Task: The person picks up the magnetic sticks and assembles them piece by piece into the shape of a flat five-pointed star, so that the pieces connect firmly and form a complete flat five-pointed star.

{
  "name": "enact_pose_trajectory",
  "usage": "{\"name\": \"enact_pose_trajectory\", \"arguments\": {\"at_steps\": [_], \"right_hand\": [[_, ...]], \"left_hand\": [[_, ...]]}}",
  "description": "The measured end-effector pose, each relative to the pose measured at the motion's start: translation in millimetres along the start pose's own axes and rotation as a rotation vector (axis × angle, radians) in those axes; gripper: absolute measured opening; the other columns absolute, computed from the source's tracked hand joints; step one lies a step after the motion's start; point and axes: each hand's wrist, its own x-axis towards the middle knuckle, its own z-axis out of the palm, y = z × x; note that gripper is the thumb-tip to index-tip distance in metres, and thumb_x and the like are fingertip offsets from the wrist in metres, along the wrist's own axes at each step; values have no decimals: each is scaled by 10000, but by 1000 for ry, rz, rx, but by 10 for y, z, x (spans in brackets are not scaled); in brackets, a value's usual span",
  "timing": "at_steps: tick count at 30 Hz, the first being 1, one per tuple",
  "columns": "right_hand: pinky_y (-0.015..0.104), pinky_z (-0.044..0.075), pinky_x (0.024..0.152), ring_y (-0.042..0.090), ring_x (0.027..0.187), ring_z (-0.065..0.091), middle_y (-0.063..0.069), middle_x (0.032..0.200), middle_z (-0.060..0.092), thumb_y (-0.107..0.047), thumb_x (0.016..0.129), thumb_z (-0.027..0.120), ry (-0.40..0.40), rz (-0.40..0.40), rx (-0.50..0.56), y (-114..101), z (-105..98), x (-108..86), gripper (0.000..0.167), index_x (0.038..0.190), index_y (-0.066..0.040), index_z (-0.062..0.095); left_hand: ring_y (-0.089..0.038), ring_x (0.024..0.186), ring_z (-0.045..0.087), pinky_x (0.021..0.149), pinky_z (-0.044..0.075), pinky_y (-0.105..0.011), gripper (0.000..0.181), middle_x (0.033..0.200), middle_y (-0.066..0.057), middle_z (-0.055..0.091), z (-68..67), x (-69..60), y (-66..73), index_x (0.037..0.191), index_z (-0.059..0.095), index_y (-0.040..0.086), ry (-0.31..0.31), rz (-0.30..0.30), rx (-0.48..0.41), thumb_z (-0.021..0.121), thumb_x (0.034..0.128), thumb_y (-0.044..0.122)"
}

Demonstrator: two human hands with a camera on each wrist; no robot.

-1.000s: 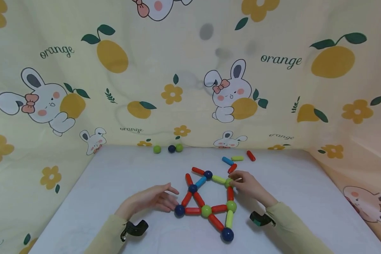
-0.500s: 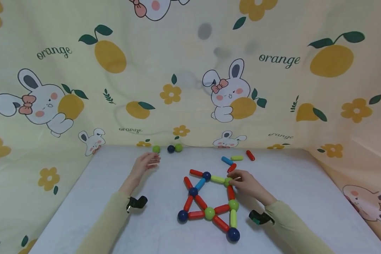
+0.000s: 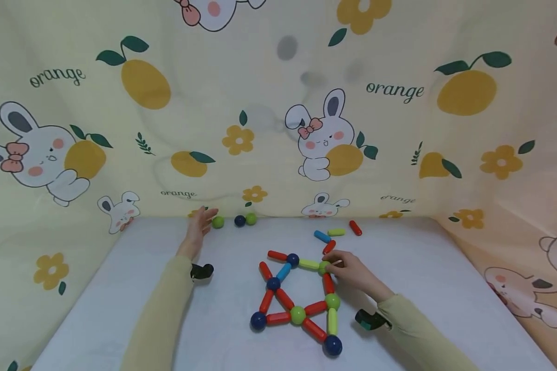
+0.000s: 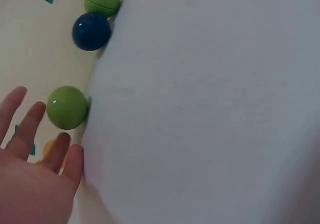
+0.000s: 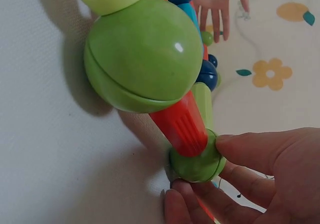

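My right hand (image 3: 355, 273) pinches a green ball (image 5: 195, 164) at the far right corner of a flat frame of balls and rods. Red, blue and yellow-green rods, such as the red rod (image 3: 315, 330), link its navy and green balls. At the back left, my left hand (image 3: 197, 233) reaches beside a loose green ball (image 3: 218, 222). In the left wrist view its fingers are spread and straight around the near side of that ball, not curled round it. Whether a fingertip touches the ball I cannot tell.
A loose navy ball (image 3: 239, 221) and another green ball (image 3: 251, 219) lie together by the back cloth. Behind the frame are loose rods: blue (image 3: 322, 236), yellow-green (image 3: 336, 232) and two red, one of them farther right (image 3: 355, 228). Patterned cloth (image 3: 260, 170) walls the table (image 3: 223, 330).
My left hand has left the frame's left corner and gone back and left to the loose green ball. The frame's near part has turned slightly; my right hand keeps its hold.
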Motion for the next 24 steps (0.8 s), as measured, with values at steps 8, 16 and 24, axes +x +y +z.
{"name": "enact_pose_trajectory", "arguments": {"at_steps": [8, 16, 24], "right_hand": [[353, 537, 802, 211, 947, 584, 39, 1073, 623, -143, 924, 638, 8, 7, -18, -27, 15, -22, 257, 1166, -54, 638], [358, 540, 800, 228, 955, 584, 57, 1081, 620, -126, 927, 629, 12, 5, -30, -66, 28, -44, 250, 1164, -47, 633], [371, 541, 804, 233, 966, 584, 61, 1086, 616, -138, 933, 620, 3, -25, -34, -44, 21, -49, 263, 1174, -32, 623]], "left_hand": [[-306, 1287, 395, 1064, 342, -439, 402, 1419, -145, 425, 125, 47, -130, 1367, 484, 31, 7, -6, 384, 508, 993, 177], [-291, 1110, 520, 973, 432, -425, 370, 1273, -136, 546, 233, -77, -199, 1252, 598, 42, 8, -7, 521, 639, 886, 14], [-224, 969, 628, 816, 541, -316, 358, 1142, -155, 636, 547, -291, -171, 1246, 586, -11, -70, -71, 282, 645, 919, 122]]}}
